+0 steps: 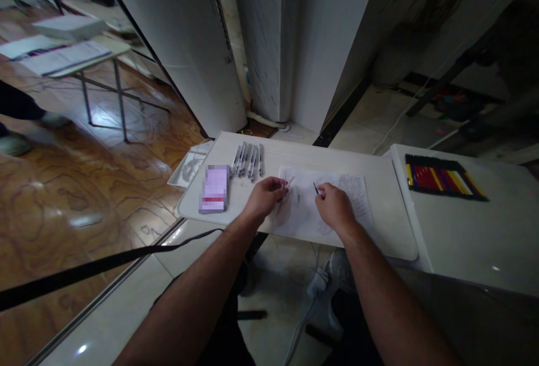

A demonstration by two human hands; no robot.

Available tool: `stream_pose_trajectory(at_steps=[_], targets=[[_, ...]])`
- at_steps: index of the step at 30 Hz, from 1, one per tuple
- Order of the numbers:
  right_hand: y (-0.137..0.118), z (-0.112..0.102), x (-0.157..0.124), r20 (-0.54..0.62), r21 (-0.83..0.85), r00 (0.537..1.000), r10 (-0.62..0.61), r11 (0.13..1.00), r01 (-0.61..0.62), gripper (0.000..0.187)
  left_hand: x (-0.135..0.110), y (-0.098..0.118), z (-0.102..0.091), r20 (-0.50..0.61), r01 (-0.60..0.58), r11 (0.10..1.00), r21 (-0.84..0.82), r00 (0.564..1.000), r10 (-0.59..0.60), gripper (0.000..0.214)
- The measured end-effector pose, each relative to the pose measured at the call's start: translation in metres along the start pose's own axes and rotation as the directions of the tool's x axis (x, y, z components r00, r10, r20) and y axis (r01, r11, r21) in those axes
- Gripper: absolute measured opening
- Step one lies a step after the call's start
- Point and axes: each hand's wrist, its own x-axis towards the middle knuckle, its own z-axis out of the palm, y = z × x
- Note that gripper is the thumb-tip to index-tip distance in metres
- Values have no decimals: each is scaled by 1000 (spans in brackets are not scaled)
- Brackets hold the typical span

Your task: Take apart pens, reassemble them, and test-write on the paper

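Note:
My left hand (266, 195) is closed with its fingertips round a clear, slim pen barrel (287, 188), over the left part of a sheet of paper (309, 223). My right hand (334, 206) pinches a thin pen part with a dark tip (315, 187) that points up and left; the rest of it is hidden in the fingers. On the paper between both hands lies a small grey pen piece (298, 198). Handwriting covers the sheet's right side. Several clear pens (248, 159) lie in a row beyond my left hand.
A phone (214, 189) lies at the left of the white table (387, 214). On the adjoining white surface (497, 237) at right is a dark case of coloured strips (446, 178). A strap (126, 259) crosses at lower left. Another person's legs (19, 105) stand by a folding table (122, 49).

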Motion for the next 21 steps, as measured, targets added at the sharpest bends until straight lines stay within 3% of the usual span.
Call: stream_pose_trajectory(at_steps=[5,14,18,21], targets=[[1,-3,2,-73,146,997,-3,989,14,22,-3,2,0,12,-3,1000,-10,1000,3,20],[5,-4,7,-162,444,980,114,896,-31,12,-6,5,1,85,-1,999,-51,996,6,29],[9,-3,11,-210,569,964,162,823,-14,11,-6,4,2,124,-26,999,-24,992,29,31],[8,-6,12,-200,703,958,204,711,-4,14,-7,4,3,152,-58,997,42,987,51,30]])
